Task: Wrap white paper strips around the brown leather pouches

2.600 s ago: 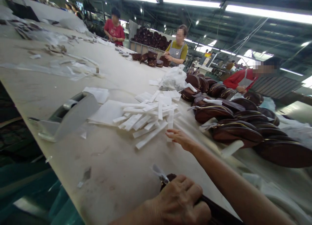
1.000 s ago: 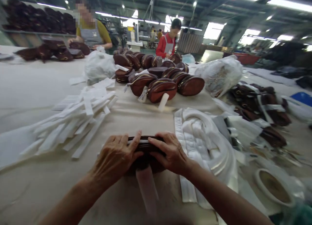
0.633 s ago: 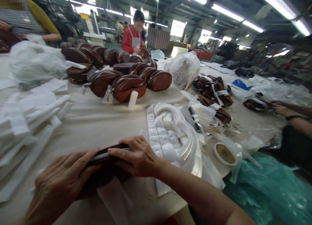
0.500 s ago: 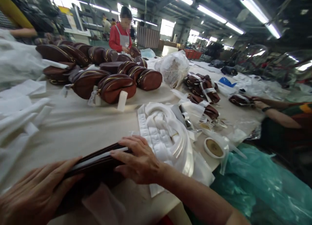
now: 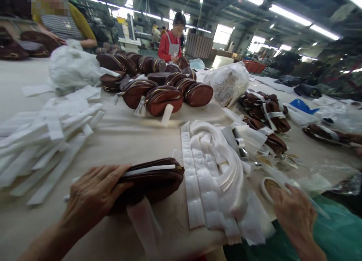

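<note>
My left hand (image 5: 97, 195) grips the left end of a dark brown leather zip pouch (image 5: 154, 180), thumb on the near side and fingers over the top. A white strip (image 5: 152, 168) lies along the zipper on the pouch's top. Thin translucent white sheet (image 5: 144, 219) hangs from its near side. At the right, my right hand (image 5: 295, 212) is at a roll of tape (image 5: 267, 189), its fingers over the roll's right side. The fingertips are blurred and partly hidden, so their hold is unclear. White padded strips (image 5: 198, 185), partly coiled, lie between the hands.
White strips (image 5: 53, 136) are heaped at the left. Several finished-looking brown pouches (image 5: 165, 100) stand farther back, beside a plastic-wrapped bundle (image 5: 227, 82). Wrapped brown pieces (image 5: 266, 114) lie at the right. Green plastic (image 5: 338, 223) hangs below the table edge. Two co-workers stand across the table.
My right hand has left the pouch and moved right to the tape roll. My left hand still holds the pouch. The view has swung left, bringing another co-worker and the strip heap into fuller sight.
</note>
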### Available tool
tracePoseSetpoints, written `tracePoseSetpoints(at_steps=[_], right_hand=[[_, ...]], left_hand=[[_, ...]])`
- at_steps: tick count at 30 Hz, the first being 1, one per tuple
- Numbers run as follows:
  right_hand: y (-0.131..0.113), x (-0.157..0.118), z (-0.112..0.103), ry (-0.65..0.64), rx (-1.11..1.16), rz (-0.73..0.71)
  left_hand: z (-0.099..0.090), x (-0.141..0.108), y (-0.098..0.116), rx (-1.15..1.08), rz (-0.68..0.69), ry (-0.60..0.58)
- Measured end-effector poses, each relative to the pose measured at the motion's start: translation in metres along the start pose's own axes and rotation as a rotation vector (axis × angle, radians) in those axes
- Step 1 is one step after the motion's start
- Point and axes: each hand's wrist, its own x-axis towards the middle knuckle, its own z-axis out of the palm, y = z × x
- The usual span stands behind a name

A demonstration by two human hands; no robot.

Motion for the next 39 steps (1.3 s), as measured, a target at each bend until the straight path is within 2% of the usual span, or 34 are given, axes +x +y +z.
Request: tracePoseSetpoints(at_steps=[2,4,6,8,11,14,17,19,22,24,26,28,30,34,39], right_hand=[[-0.037,0.010,-0.009,0.110,0.001,-0.084],[-0.086,0.021,-0.011,0.150,0.179,-0.255],[-0.137,0.032,-0.002,0.052,0.349,-0.338],[-0.182,0.041,0.016,-0.127,0.388,-0.372],[-0.226,0.050,0.049,-0.306,0.394,-0.323],[-0.240,0.056,0.077,-0.350,0.418,-0.271],[-0.235,0.064,0.092,-0.368,0.487,-0.239],[-0.230,0.068,0.093,-0.365,0.547,-0.214],[-0.229,0.068,0.083,-0.316,0.644,-0.200],[-0.233,0.060,0.071,-0.316,0.722,-0.264],[-0.238,0.052,0.062,-0.454,0.832,-0.338],[-0.243,0.047,0.057,-0.637,0.905,-0.326],[-0.247,0.051,0.060,-0.733,0.896,-0.228],[-0.262,0.079,0.080,-0.702,0.764,-0.082],[-0.307,0.109,0.100,-0.698,0.667,-0.035]], left_hand=[[0.000,0.000,0.000,0.024,0.003,0.000],[0.001,-0.001,-0.001,0.031,0.029,0.013],[0.001,-0.002,-0.001,0.023,0.044,0.018],[0.001,-0.003,-0.002,0.012,0.026,0.013],[0.000,-0.004,-0.001,-0.010,0.016,0.017],[-0.001,-0.005,0.000,-0.028,0.013,0.033],[-0.002,-0.004,0.001,-0.034,0.008,0.044],[-0.002,-0.004,0.001,-0.037,0.014,0.053],[-0.001,-0.003,0.000,-0.048,0.016,0.064],[-0.001,-0.003,0.000,-0.058,0.019,0.066],[-0.001,-0.004,-0.001,-0.065,0.019,0.066],[-0.002,-0.004,-0.001,-0.070,0.007,0.061],[-0.002,-0.004,-0.001,-0.076,-0.002,0.054],[-0.002,-0.005,0.000,-0.090,-0.002,0.048],[-0.001,-0.004,0.001,-0.100,-0.016,0.039]])
